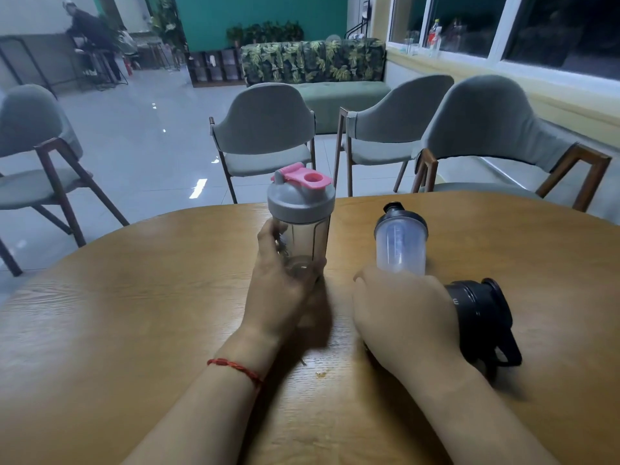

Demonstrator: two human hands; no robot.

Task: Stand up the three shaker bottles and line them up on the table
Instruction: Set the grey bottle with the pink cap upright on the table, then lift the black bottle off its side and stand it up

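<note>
Pink-lidded shaker [301, 219]: upright near the table's [134, 297] far edge, base clasped by the left hand [285, 286].
Clear shaker [401, 245]: upright beside it, apart.
Right hand [402, 317]: closed over something at the clear shaker's foot; which bottle is gripped cannot be told.
Black shaker [479, 317]: on its side, toward the right edge.
Risk: the clear shaker could be knocked over as the black one is raised.

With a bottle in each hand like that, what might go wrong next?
Three risks, by my judgement:
1. The black bottle lies on its side beside the right hand; a nudge might roll it.
2. The clear bottle with the dark lid is held low, so it may tip when released.
3. The left hand holds the pink-lidded bottle near its base; it is top-heavy there.
</note>
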